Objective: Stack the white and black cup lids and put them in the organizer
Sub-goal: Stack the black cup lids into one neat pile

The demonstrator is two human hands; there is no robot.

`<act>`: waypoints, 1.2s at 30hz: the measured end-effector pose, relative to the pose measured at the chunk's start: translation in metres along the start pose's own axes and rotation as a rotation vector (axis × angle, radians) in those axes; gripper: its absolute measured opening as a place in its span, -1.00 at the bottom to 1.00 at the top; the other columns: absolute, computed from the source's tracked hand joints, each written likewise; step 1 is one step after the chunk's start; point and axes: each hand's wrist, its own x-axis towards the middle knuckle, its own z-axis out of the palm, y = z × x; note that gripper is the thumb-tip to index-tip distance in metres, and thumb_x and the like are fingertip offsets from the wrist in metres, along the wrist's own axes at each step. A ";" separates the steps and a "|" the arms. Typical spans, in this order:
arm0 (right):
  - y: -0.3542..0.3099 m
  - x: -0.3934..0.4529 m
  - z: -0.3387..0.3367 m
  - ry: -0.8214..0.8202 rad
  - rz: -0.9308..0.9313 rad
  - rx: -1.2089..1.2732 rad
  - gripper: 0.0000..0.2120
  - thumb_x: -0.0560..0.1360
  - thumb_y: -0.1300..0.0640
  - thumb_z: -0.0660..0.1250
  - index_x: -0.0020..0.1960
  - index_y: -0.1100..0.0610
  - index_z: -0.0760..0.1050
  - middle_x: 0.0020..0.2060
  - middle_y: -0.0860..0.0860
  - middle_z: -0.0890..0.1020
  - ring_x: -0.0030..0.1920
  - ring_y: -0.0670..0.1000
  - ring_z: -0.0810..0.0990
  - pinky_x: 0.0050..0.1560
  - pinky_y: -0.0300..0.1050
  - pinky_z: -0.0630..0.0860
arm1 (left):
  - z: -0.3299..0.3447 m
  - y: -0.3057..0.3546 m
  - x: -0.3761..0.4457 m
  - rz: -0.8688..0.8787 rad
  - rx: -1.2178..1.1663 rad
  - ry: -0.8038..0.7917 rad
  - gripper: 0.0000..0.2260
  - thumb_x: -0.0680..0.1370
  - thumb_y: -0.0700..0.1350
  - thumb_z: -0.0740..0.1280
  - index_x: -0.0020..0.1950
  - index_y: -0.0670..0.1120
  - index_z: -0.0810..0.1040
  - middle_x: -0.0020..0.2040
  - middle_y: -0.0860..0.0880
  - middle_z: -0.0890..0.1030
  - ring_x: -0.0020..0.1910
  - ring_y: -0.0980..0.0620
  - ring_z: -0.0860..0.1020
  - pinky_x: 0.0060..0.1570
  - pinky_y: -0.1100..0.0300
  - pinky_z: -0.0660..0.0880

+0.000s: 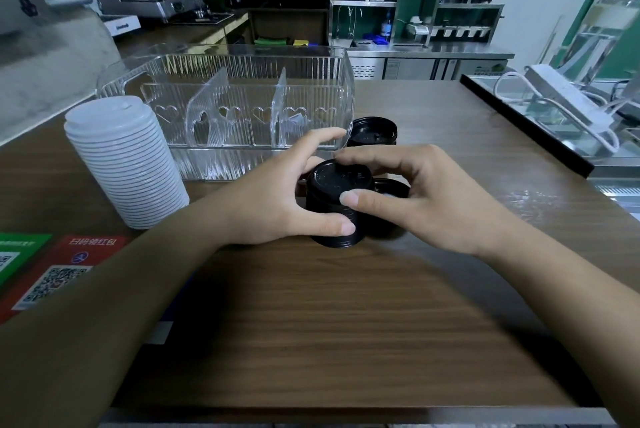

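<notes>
My wooden counter (311, 323) fills the near view, bare board left in front of me as room to work; beyond it the clear organizer (242, 74) waits with its dividers, none of the lids in it yet; to its left the white lid stack (124, 164) stands finished, parked aside so I can deal with black. My left hand (277, 195) curls round the black lid stack (334, 206), thumb low at its base to steady it; my right hand (426, 199) grips the top lid with thumb and fingertips, seating it square, I judge. Loose black lids lie just right (391, 187) and behind (372, 131), close for easy picking.
</notes>
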 end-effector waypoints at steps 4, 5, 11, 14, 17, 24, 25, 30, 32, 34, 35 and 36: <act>-0.003 0.000 0.001 0.046 0.033 -0.050 -0.56 0.49 -0.08 0.65 0.34 -0.04 0.73 0.18 -0.25 0.77 0.24 -0.24 0.71 0.38 -0.10 0.59 | -0.002 -0.002 0.002 -0.008 0.014 0.019 0.02 0.42 0.16 0.78 0.73 0.36 0.25 0.36 0.18 0.74 0.37 0.12 0.72 0.52 -0.14 0.57; -0.004 0.000 0.002 0.067 0.040 -0.082 -0.56 0.46 -0.11 0.67 0.31 -0.06 0.75 0.18 -0.27 0.76 0.24 -0.29 0.69 0.37 -0.14 0.59 | -0.002 -0.002 0.002 -0.014 0.017 0.025 0.01 0.41 0.18 0.79 0.71 0.36 0.28 0.36 0.18 0.74 0.37 0.12 0.73 0.51 -0.14 0.58; -0.012 0.000 0.001 0.100 0.082 -0.185 -0.48 0.38 -0.24 0.68 0.29 -0.13 0.75 0.11 -0.28 0.77 0.18 -0.31 0.70 0.27 -0.19 0.61 | -0.003 0.001 0.002 0.012 0.039 0.015 -0.20 0.45 0.09 0.78 0.60 0.22 0.47 0.35 0.17 0.76 0.38 0.12 0.72 0.50 -0.14 0.59; -0.012 0.000 0.001 0.090 0.096 -0.163 -0.44 0.35 -0.26 0.68 0.30 -0.13 0.72 0.08 -0.27 0.77 0.18 -0.28 0.70 0.28 -0.19 0.61 | -0.001 0.004 0.001 0.028 0.035 0.021 -0.24 0.46 0.09 0.76 0.59 0.17 0.51 0.36 0.22 0.73 0.39 0.18 0.70 0.51 -0.12 0.59; -0.011 0.000 -0.001 0.074 0.083 -0.145 -0.41 0.36 -0.25 0.68 0.33 -0.10 0.71 0.10 -0.28 0.77 0.19 -0.30 0.69 0.29 -0.22 0.61 | -0.001 0.004 0.000 0.037 0.027 0.028 -0.22 0.46 0.08 0.75 0.63 0.15 0.51 0.40 0.23 0.72 0.42 0.19 0.68 0.53 -0.09 0.58; -0.005 -0.001 -0.009 -0.014 0.017 -0.113 -0.40 0.47 -0.11 0.65 0.46 0.00 0.63 0.22 -0.23 0.75 0.26 -0.30 0.68 0.35 -0.30 0.55 | 0.000 -0.001 0.002 0.054 0.002 0.024 -0.26 0.51 -0.06 0.73 0.64 0.12 0.52 0.43 0.22 0.71 0.45 0.19 0.66 0.55 -0.06 0.56; -0.004 -0.001 -0.012 -0.028 0.023 -0.115 -0.37 0.48 -0.10 0.65 0.49 0.01 0.61 0.24 -0.21 0.75 0.27 -0.30 0.67 0.37 -0.28 0.55 | -0.001 -0.001 0.003 0.046 -0.001 0.025 -0.27 0.51 -0.05 0.74 0.62 0.12 0.53 0.43 0.21 0.71 0.45 0.19 0.67 0.55 -0.06 0.56; 0.009 0.000 -0.034 -0.050 0.091 -0.262 -0.38 0.38 -0.23 0.67 0.38 -0.09 0.64 0.12 -0.23 0.75 0.19 -0.20 0.69 0.28 -0.13 0.61 | -0.003 -0.006 0.004 0.034 -0.003 0.039 -0.39 0.51 -0.01 0.74 0.49 0.06 0.57 0.37 0.15 0.74 0.42 0.12 0.69 0.55 -0.12 0.56; 0.015 0.000 -0.041 -0.085 0.109 -0.308 -0.54 0.36 -0.26 0.67 0.19 -0.15 0.70 0.03 -0.22 0.75 0.11 -0.14 0.70 0.20 -0.03 0.62 | -0.003 -0.007 0.004 0.035 -0.009 0.046 -0.40 0.51 0.01 0.74 0.48 0.06 0.57 0.37 0.15 0.73 0.43 0.11 0.68 0.55 -0.14 0.55; 0.020 -0.001 -0.041 -0.139 0.098 -0.339 -0.63 0.36 -0.24 0.68 0.09 -0.14 0.74 -0.01 -0.21 0.73 0.06 -0.13 0.71 0.15 0.00 0.63 | -0.003 -0.007 0.004 0.032 -0.008 0.050 -0.37 0.48 0.10 0.74 0.47 0.10 0.57 0.38 0.16 0.72 0.43 0.12 0.68 0.55 -0.13 0.55; 0.022 -0.001 -0.038 -0.160 0.084 -0.347 -0.66 0.37 -0.22 0.69 0.06 -0.13 0.76 -0.03 -0.21 0.72 0.03 -0.13 0.70 0.12 0.01 0.63 | -0.003 -0.007 0.004 0.031 -0.004 0.052 -0.37 0.47 0.14 0.73 0.47 0.11 0.57 0.38 0.17 0.72 0.43 0.13 0.68 0.55 -0.13 0.55; 0.024 -0.001 -0.035 -0.174 0.071 -0.352 -0.69 0.37 -0.20 0.69 0.04 -0.12 0.77 -0.05 -0.20 0.72 -0.01 -0.11 0.70 0.09 0.01 0.63 | -0.003 -0.008 0.005 0.029 -0.001 0.054 -0.38 0.47 0.14 0.72 0.46 0.13 0.57 0.38 0.18 0.72 0.43 0.13 0.68 0.54 -0.12 0.55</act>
